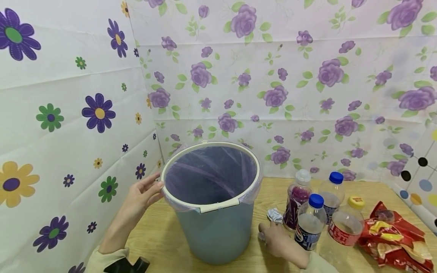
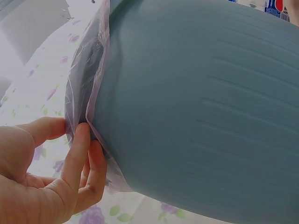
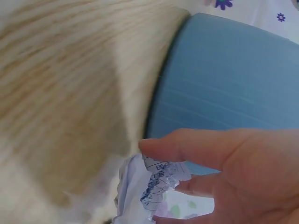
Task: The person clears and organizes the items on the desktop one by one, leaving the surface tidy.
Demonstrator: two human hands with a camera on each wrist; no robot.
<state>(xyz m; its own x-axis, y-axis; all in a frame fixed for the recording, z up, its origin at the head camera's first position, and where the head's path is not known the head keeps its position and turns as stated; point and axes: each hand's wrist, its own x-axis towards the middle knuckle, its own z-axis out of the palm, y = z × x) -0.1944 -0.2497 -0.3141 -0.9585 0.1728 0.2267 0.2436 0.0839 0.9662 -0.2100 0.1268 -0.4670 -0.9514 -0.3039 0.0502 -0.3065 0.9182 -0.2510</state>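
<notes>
A blue-grey trash can (image 1: 215,231) with a cream rim stands on the wooden table, lined with a thin translucent purple bag (image 2: 96,60). My left hand (image 1: 145,193) grips its rim at the left, thumb and fingers about the bag-covered edge in the left wrist view. Right of the can, low over the table, my right hand (image 1: 278,240) pinches a crumpled piece of printed paper (image 3: 145,189) between thumb and fingers. Just beyond that hand lies another crumpled paper (image 1: 274,215).
Right of the papers stand a purple-labelled bottle (image 1: 296,201), two blue-capped bottles (image 1: 310,225) and a yellow-capped bottle (image 1: 345,227). A torn red snack bag (image 1: 396,239) lies at the far right. Flowered sheets (image 1: 218,87) hang behind and at the left.
</notes>
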